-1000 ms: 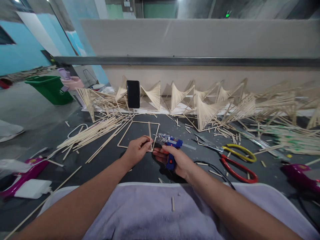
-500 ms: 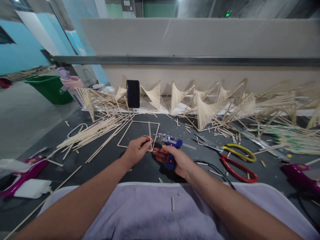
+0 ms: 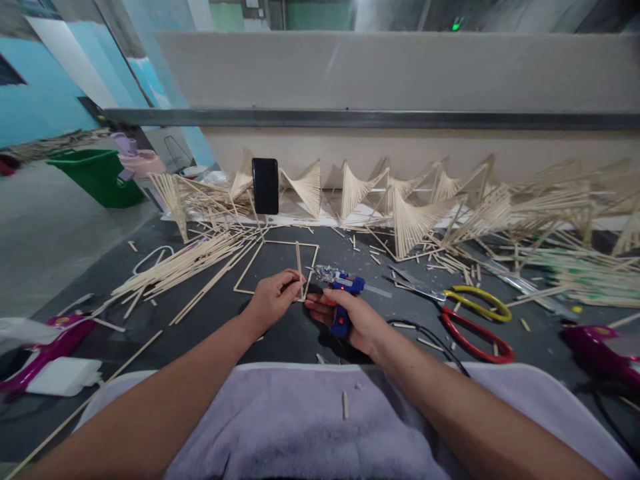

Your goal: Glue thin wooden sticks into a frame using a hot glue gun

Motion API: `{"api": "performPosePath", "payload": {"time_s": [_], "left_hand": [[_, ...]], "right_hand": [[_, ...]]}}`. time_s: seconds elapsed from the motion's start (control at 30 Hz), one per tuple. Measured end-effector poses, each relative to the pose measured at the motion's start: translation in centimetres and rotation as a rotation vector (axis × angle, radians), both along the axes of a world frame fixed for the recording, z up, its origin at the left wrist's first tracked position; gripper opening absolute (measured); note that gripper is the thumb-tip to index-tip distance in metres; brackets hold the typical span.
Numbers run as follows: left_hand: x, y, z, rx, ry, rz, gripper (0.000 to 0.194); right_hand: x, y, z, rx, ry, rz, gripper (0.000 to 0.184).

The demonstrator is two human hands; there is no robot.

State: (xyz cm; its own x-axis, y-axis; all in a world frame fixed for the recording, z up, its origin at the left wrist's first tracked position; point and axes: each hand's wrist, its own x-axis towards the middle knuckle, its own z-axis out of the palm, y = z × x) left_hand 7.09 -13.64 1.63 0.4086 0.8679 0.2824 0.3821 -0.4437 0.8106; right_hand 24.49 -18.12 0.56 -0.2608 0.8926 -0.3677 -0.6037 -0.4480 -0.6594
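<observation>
A square frame of thin wooden sticks (image 3: pixel 249 268) lies on the dark table. At its near right corner, my left hand (image 3: pixel 276 299) is closed in a pinch on a wooden stick (image 3: pixel 299 257) that stands upright. My right hand (image 3: pixel 345 313) is wrapped round a blue hot glue gun (image 3: pixel 345 283), whose nozzle points left, close to the upright stick. A small red light glows on the gun. My left fingers partly hide the stick's foot and the frame's corner.
Large scissors (image 3: pixel 475 307) with yellow and red handles lie on the right. Loose sticks (image 3: pixel 195 263) are heaped on the left. Twisted stick structures (image 3: pixel 305 190) and a black phone (image 3: pixel 265 187) stand at the back. Purple tools (image 3: pixel 50 347) lie at the left side.
</observation>
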Motion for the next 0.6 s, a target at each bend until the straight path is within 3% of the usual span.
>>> {"api": "performPosePath", "payload": {"time_s": [0.6], "left_hand": [[0.07, 0.04, 0.13, 0.018, -0.003, -0.005, 0.022]], "right_hand": [[0.01, 0.04, 0.13, -0.01, 0.012, 0.0, 0.01]]}}
